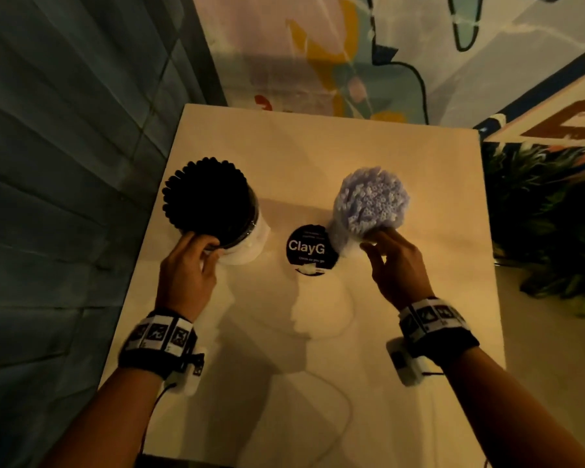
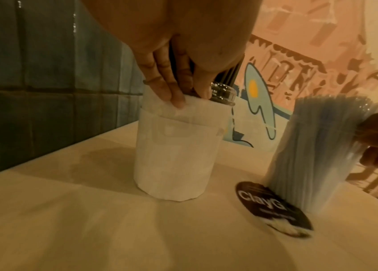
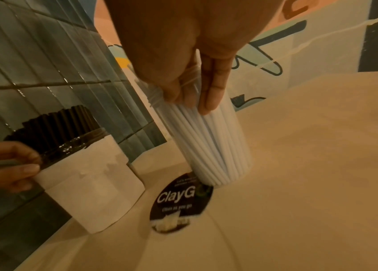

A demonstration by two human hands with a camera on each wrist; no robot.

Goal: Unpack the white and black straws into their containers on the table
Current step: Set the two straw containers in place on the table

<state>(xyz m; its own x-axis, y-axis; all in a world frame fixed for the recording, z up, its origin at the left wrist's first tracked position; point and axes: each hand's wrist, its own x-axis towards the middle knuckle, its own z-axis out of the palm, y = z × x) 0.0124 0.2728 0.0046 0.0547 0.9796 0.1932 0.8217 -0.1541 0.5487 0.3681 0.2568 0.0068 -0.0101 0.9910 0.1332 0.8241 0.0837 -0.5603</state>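
Black straws stand packed in a jar wrapped in white paper at the table's left. My left hand pinches the jar's near rim, fingers lying over the paper's top edge. White straws fill a clear, upright container at the right. My right hand grips that container near its top, thumb and fingers around its sides. The container's base stands at the edge of a round black sticker.
The round black "ClayG" sticker lies on the pale table between the two containers. A dark tiled wall runs close along the table's left edge. A painted wall stands behind, and a green plant is at the right.
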